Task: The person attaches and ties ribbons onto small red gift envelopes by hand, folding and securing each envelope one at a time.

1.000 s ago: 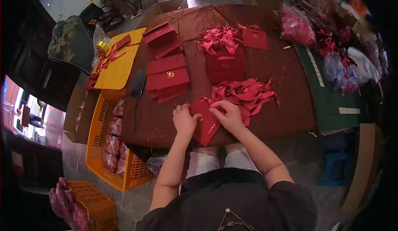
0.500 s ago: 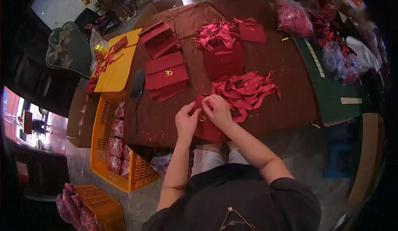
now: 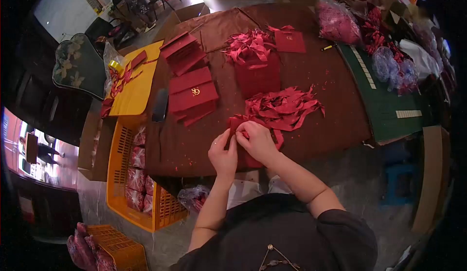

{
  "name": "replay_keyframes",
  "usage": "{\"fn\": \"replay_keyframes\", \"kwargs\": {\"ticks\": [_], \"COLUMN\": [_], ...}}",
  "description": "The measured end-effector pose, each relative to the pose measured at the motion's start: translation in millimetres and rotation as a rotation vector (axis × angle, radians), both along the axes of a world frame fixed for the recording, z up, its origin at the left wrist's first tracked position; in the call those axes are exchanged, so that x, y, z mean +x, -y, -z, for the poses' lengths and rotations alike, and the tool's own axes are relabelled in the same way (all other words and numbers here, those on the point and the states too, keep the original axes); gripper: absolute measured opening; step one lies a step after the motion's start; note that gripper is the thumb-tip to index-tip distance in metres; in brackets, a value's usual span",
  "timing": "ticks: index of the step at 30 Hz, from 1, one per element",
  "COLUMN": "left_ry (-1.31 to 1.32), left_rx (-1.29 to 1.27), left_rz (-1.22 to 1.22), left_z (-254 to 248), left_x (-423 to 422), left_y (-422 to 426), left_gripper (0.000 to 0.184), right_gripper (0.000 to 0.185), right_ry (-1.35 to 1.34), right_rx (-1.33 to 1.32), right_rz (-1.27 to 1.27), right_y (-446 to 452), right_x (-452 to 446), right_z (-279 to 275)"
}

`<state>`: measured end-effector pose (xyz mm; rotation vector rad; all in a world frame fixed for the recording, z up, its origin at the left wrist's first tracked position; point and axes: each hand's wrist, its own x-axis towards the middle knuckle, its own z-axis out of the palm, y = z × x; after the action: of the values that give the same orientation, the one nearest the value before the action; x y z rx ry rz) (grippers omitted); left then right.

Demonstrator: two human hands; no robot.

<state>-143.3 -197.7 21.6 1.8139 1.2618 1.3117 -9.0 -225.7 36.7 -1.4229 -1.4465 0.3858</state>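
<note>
At the table's front edge, a dark red paper bag (image 3: 235,122) sits between my two hands, largely hidden by them. My left hand (image 3: 224,157) is closed, thumb and fingers pinched at the bag's edge. Pressed close beside it, my right hand (image 3: 256,143) is closed too, pinching what looks like red ribbon at the bag; the exact grip is hidden. Just beyond lies a loose heap of red ribbons (image 3: 287,108). Left of that, a stack of red bags (image 3: 193,93) shows a gold emblem. More red bags (image 3: 258,76) lie behind, topped with a ribbon pile (image 3: 248,46).
Another stack of red bags (image 3: 182,52) and a single red bag (image 3: 290,41) lie farther back. A dark phone-like slab (image 3: 160,105) rests at left. An orange crate (image 3: 116,173) holds wrapped red packs. A green board (image 3: 369,105) borders the right side.
My hands have drawn closer together, and my right hand has moved slightly down. The gold emblem on the bag beneath them is now covered. The whole view has shifted slightly.
</note>
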Motion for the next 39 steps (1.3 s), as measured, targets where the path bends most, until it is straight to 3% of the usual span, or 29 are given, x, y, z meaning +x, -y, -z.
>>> {"fn": "replay_keyframes", "kwargs": {"ticks": [16,26,28,30,34,38,39], "left_ry": [0.041,0.026,-0.114,-0.145,-0.148,-0.180,-0.180], "left_rx": [-0.053,-0.051,0.038,0.030,-0.041,0.030,0.027], "left_rz": [0.097,0.164,0.149,0.137,0.173,0.207,0.207], "left_z": [-10,-19,-22,-23,-33,-33,-32], "left_x": [-7,-4,-7,-9,-15,-18,-18], "left_y": [6,23,26,26,28,35,36], "left_gripper": [0.022,0.031,0.032,0.033,0.038,0.043,0.043], "right_gripper": [0.013,0.013,0.012,0.010,0.012,0.010,0.009], "right_ry": [-0.094,-0.293,-0.335,-0.054,0.096,0.083,-0.033], "right_rx": [0.066,-0.145,-0.178,0.077,0.286,0.308,0.185], "right_rz": [0.016,-0.050,-0.082,-0.054,-0.092,-0.102,-0.103], "right_y": [13,13,13,15,10,16,21], "right_x": [-8,-1,-3,-5,-2,0,0], "right_z": [3,3,3,1,8,4,-2]}}
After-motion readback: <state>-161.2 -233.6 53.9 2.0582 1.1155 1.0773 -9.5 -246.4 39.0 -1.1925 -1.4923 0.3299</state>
